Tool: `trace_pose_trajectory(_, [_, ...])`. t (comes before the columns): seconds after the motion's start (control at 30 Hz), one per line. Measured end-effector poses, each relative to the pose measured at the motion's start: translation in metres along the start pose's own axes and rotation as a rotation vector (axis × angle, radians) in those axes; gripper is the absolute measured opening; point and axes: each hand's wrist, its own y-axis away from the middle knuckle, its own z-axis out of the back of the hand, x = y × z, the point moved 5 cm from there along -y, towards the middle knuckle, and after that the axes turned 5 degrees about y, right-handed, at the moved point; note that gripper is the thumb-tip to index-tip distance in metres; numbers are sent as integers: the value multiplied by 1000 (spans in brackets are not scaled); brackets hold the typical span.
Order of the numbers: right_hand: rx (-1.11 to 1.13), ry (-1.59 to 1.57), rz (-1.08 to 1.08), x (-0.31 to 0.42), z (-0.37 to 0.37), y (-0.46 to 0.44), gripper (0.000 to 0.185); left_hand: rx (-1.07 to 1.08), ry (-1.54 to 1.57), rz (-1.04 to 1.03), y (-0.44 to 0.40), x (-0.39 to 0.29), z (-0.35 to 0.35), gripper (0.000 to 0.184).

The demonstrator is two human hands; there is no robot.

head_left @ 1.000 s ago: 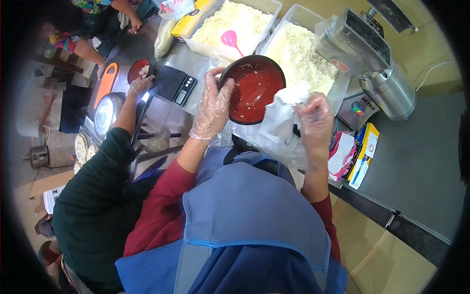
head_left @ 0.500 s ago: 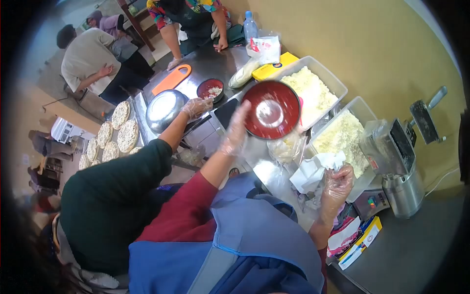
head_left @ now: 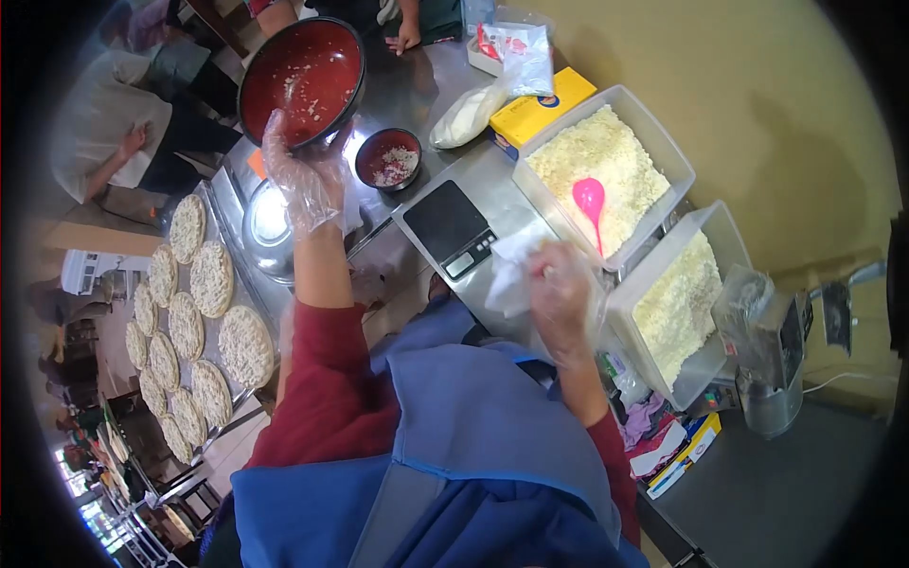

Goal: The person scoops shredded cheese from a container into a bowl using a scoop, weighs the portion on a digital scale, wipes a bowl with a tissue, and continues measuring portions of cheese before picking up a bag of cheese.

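In a clear plastic glove, my left hand (head_left: 301, 182) grips the lower rim of a large red bowl with a black outside (head_left: 312, 71), raised at the upper left; white crumbs cling inside it. My right hand (head_left: 561, 293), also gloved and slightly blurred, pinches a white tissue (head_left: 511, 275) beside the black kitchen scale (head_left: 443, 225). Between the large bowl and the scale stands a small red bowl (head_left: 388, 159) with crumbs in it. A pink spoon (head_left: 589, 201) lies on the pale crumbly food in the upper plastic tub (head_left: 677, 180).
A second tub (head_left: 620, 317) of crumbs is at the right, near a metal machine (head_left: 772, 379). Round topped pieces (head_left: 210, 279) cover a tray at the left. A yellow box (head_left: 544, 106) and a white bag (head_left: 466, 115) lie behind the scale. Other people stand at the upper left.
My left hand has carried the large bowl to the upper left, away from the tubs. My right hand has moved the tissue left to the scale. The co-worker's dark green sleeve has left the view.
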Motion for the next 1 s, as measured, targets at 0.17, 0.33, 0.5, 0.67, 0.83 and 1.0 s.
trace_pose_trajectory(0.17, [63,339,206,-64,-125,-54,0,-4,-95,62,-46,-4,22,68])
trace_pose_trajectory(0.33, [276,407,-37,-108,-186,-79,7,-57,-115,90,-83,0,39,54])
trace_pose_trajectory(0.5, [305,378,-55,-106,-176,-77,11,-53,-144,210,-98,26,39,56])
trace_pose_trajectory(0.67, [227,503,-618,-109,-45,-107,21,-4,-136,323,-92,62,19,47])
trace_pose_trajectory(0.83, [540,931,-726,-226,-27,-56,34,50,-99,400,-93,90,0,45])
trace_pose_trajectory(1.0, [289,986,-684,-214,-25,-55,26,74,-150,377,-97,104,-11,45])
